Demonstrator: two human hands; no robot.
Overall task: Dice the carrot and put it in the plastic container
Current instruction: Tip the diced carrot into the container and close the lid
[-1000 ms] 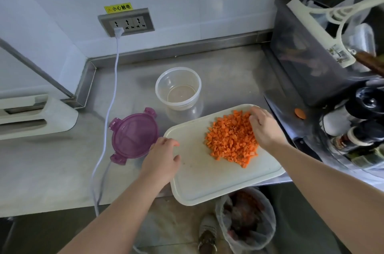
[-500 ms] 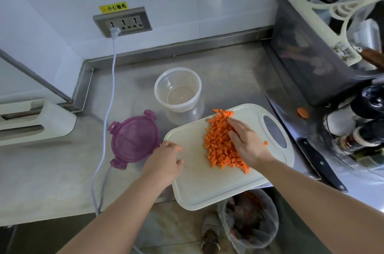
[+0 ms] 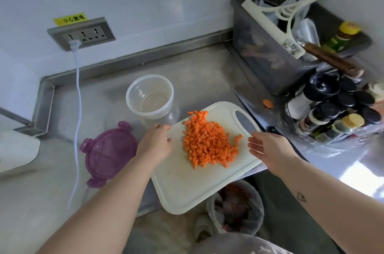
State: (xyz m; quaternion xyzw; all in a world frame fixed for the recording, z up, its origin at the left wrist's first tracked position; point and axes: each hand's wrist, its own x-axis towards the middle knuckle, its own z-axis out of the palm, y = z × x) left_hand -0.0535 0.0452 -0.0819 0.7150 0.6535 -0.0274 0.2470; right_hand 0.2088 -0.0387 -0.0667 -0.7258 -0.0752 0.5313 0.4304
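A heap of diced carrot lies on the white cutting board, which juts over the counter's front edge. The clear round plastic container stands just behind the board's far left corner, with nothing in it. My left hand grips the board's left edge near that corner. My right hand hovers at the board's right edge, fingers straight and spread, holding nothing and apart from the carrot.
The purple lid lies left of the board. A white cable runs from the wall socket down the counter. A carrot end and a knife lie right of the board. Spice jars and a grey bin crowd the right. A trash bag sits below.
My right hand has left the carrot heap and drawn back to the board's right edge. The heap is pushed together toward the board's far left. My left hand slid up the board's left edge.
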